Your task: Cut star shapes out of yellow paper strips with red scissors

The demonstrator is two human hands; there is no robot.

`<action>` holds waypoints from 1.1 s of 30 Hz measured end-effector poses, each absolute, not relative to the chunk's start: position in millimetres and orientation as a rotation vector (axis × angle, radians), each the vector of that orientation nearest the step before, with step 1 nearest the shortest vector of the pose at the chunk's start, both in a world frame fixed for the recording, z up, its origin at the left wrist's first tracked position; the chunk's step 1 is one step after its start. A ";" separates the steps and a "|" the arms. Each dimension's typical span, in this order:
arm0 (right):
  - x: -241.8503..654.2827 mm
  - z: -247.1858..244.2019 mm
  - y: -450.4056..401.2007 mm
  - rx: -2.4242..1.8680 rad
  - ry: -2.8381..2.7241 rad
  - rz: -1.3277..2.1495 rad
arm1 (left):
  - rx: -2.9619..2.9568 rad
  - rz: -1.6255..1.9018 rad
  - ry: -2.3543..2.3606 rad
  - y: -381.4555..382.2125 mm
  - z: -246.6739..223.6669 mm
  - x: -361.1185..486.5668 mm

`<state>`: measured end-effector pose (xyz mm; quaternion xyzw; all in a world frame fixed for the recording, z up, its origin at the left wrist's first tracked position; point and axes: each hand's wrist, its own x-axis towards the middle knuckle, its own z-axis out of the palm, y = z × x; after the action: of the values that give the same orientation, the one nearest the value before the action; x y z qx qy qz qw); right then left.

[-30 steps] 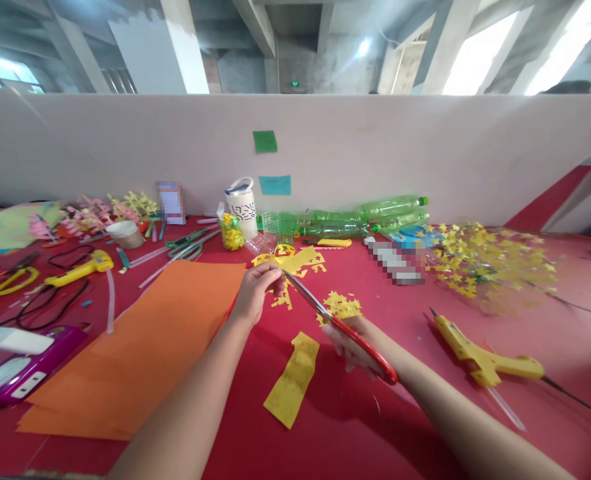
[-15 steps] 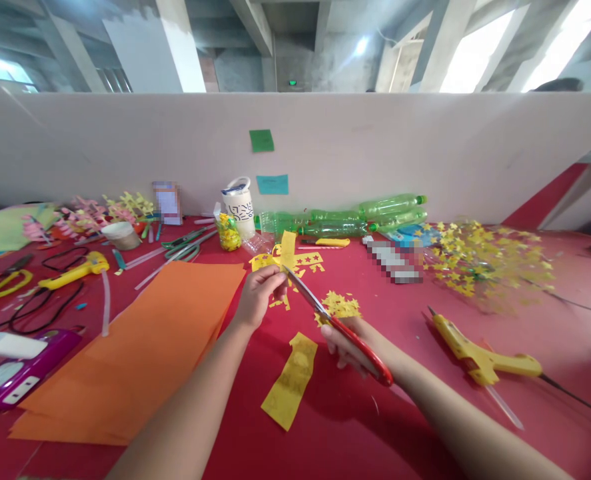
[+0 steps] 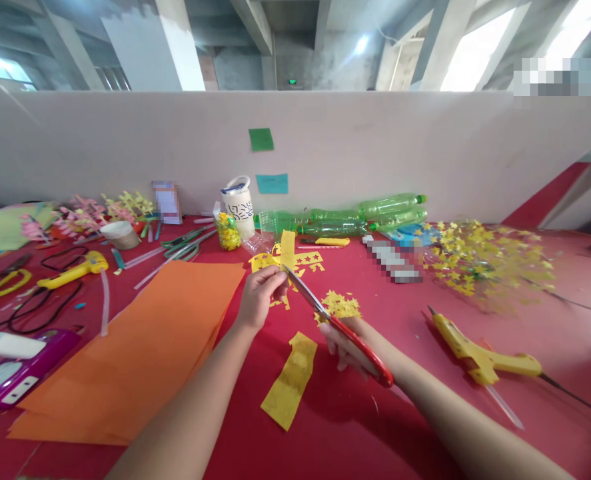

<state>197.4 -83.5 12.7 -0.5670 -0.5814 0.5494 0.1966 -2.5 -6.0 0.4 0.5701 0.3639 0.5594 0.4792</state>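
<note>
Between the thumb and fingers of my left hand (image 3: 259,293) is a narrow yellow strip (image 3: 288,248), standing upright. My right hand (image 3: 354,347) grips red-handled scissors (image 3: 326,317), their blade tips touching the strip beside my left fingertips. Whether the blades are parted is hard to see. Below the scissors lies a yellow piece (image 3: 290,383) with faint markings. A heap of small yellow stars (image 3: 342,305) sits just beyond my right hand. Behind the left hand lie yellow offcuts (image 3: 309,259) with star-shaped holes.
Orange sheets (image 3: 140,347) cover the left side. A yellow glue gun (image 3: 485,357) lies at right, near a yellow star-covered bunch (image 3: 480,263). Green bottles (image 3: 340,223), a white tumbler (image 3: 238,203) and a yellow cutter knife (image 3: 332,242) are at the back. A purple device (image 3: 25,373) sits far left.
Both hands, the strip and the scissors stay nearly in the same place. The view has shifted very slightly.
</note>
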 end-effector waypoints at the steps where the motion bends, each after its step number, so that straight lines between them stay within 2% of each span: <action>1: 196.4 13.7 -84.1 -1.598 -1.623 1.541 | 1.385 1.370 0.893 -6.4 0.2 -1.6; 33: 195.9 9.3 -84.4 -1.606 -1.598 1.554 | 1.089 1.396 0.745 -5.8 -1.2 3.0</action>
<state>195.9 -84.4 9.3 -0.5731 -0.5705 0.5548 0.1958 3.0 -5.8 -1.2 0.4646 0.3179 0.5955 0.5731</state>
